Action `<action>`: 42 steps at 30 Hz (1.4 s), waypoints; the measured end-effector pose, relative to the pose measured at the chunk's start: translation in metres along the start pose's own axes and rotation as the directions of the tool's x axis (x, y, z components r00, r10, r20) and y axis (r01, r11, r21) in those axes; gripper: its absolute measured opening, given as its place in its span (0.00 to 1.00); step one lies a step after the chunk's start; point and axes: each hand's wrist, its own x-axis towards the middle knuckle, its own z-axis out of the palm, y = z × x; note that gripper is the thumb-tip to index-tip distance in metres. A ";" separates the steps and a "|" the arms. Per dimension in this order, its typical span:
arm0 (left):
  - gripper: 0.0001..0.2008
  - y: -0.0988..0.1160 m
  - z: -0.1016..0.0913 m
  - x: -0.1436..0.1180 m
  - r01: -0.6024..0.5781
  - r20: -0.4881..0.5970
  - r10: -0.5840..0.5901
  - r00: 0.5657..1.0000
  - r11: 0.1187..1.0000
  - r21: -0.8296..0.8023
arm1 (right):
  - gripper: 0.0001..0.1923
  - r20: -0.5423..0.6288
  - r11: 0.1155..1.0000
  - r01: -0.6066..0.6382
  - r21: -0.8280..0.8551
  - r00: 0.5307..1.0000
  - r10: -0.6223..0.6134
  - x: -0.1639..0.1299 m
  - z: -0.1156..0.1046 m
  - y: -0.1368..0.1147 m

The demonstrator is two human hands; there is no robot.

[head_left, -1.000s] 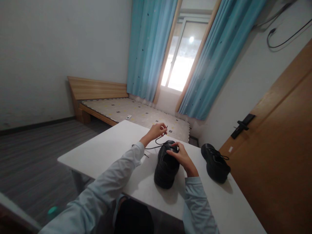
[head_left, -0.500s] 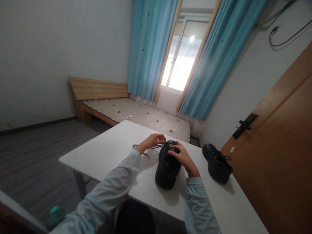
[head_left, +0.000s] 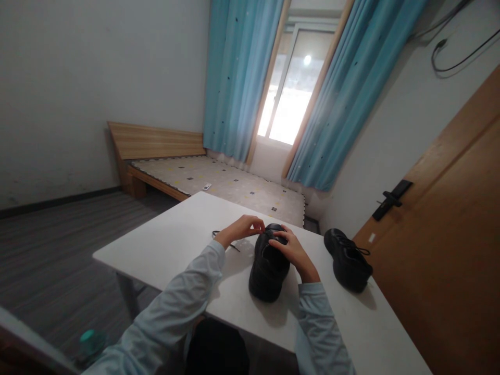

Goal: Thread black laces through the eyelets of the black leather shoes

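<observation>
At the far end of the shoe (head_left: 269, 268), the left hand (head_left: 239, 229) has its fingers pressed together in a pinch; the lace (head_left: 217, 234) trails out behind it across the table, so the pinch appears to be on the lace, though the grip itself is too small to see clearly. The right hand (head_left: 294, 251) lies over the top of the same shoe, fingers curled down onto the upper near the toe, touching it; whether it nips anything cannot be told. Both wrists come out of pale blue sleeves (head_left: 183, 291).

The shoe is black and stands on the white table (head_left: 172, 239), about midway across it, its heel toward the person. A loose end of the lace lies on the tabletop just left of the left hand. A second black shoe (head_left: 347, 260) stands to the right, apart from the first, near the table's right edge.

Beyond the table is a wooden bed (head_left: 156, 151) with a patterned mattress, then a window (head_left: 289, 88) between blue curtains (head_left: 234, 78). A wooden door (head_left: 449, 234) with a dark handle fills the right side. A teal bottle (head_left: 89, 338) sits low on the floor at the left.
</observation>
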 end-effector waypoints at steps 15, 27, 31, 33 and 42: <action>0.07 0.003 0.005 0.004 -0.049 -0.033 0.050 0.998 0.998 0.030 | 0.12 -0.044 0.998 0.053 0.016 0.998 -0.052 0.006 0.002 0.001; 0.05 0.015 0.006 0.005 0.061 -0.077 -0.063 0.995 0.998 -0.028 | 0.06 -0.177 0.993 0.015 -0.117 0.984 -0.036 0.003 0.011 -0.005; 0.04 0.015 0.005 0.005 0.030 -0.059 -0.033 0.998 0.999 -0.042 | 0.04 -0.194 0.989 0.002 -0.149 0.981 -0.032 0.004 0.011 -0.006; 0.05 0.015 0.005 0.004 0.027 -0.045 -0.030 0.999 0.998 -0.060 | 0.03 -0.202 0.988 0.003 -0.154 0.979 -0.034 0.004 0.011 -0.006; 0.20 0.002 0.006 0.002 0.065 -0.045 -0.065 0.997 0.998 -0.005 | 0.05 -0.236 0.990 0.018 -0.141 0.970 -0.051 0.002 0.011 -0.005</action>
